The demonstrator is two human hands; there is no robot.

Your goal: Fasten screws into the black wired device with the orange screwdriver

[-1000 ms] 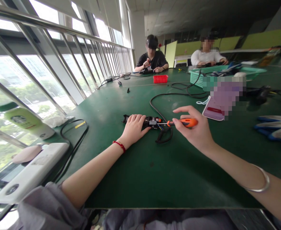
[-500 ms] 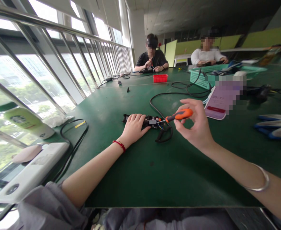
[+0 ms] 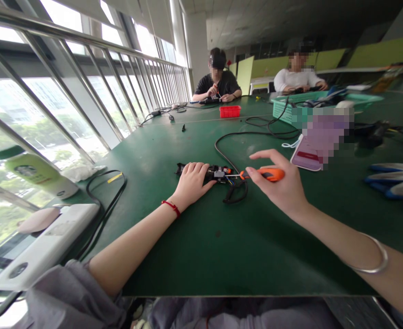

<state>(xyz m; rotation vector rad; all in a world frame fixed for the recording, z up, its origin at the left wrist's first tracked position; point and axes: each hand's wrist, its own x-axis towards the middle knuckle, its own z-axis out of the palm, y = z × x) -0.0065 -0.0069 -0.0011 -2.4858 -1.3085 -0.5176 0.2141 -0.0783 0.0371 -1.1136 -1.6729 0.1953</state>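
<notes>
My left hand (image 3: 192, 183) is closed over a black corded power tool (image 3: 219, 175), pressing it to the green tabletop. The tool lies with its inside exposed: a grey block, an orange part and thin coloured wires show at its right end. In my right hand (image 3: 288, 189) is a screwdriver (image 3: 271, 174) with an orange and black handle. Thumb and lower fingers grip the handle, while the index finger is raised off it. The shaft points left, nearly level, and its tip meets the tool beside the grey block. A small black piece (image 3: 229, 195) lies below the wires.
The tool's black cable (image 3: 218, 141) loops behind toward a green basket (image 3: 285, 112). A phone (image 3: 309, 153) and blue-white gloves (image 3: 398, 183) are at right. A red tray (image 3: 230, 111) stands farther back. A bottle (image 3: 38, 171) and white power bank (image 3: 50, 244) are left. Two people sit across.
My right hand has lowered and shifted slightly right, and the screwdriver's handle has dropped from tilted to nearly level. The index finger has lifted off. My left hand and the tool have stayed put.
</notes>
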